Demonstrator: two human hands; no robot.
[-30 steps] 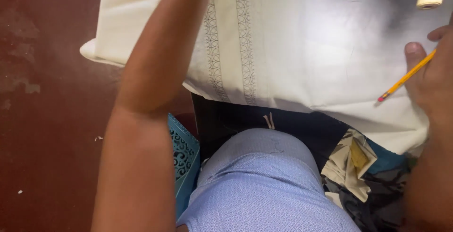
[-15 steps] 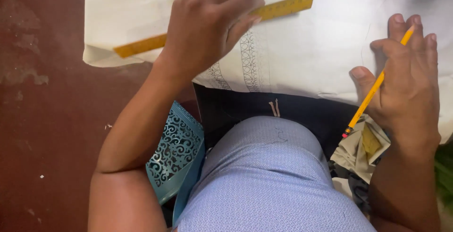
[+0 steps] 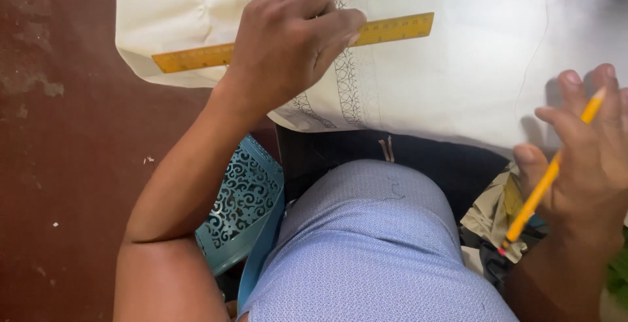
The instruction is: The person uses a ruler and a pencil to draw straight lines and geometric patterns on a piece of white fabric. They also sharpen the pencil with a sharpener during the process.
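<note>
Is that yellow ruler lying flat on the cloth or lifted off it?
Flat: the ruler lies along the cream cloth, pressed down by the left hand.

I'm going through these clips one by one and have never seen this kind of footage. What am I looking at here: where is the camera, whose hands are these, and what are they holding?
There is no machine here: the one camera sits on a person's head and looks straight down, so both arms are the wearer's own, and the pale blue patterned clothing at the bottom is on their body.

The left hand presses a long yellow-orange ruler flat onto a cream-white cloth with embroidered bands, which is spread over a work surface. The ruler lies across the bands, tilted slightly.

The right hand holds a yellow pencil with a red end loosely along its fingers, resting at the cloth's near right edge.

Under the cloth's edge is something dark. A teal plastic piece with cut-out scrollwork shows beside the left arm, over a reddish-brown floor.
</note>
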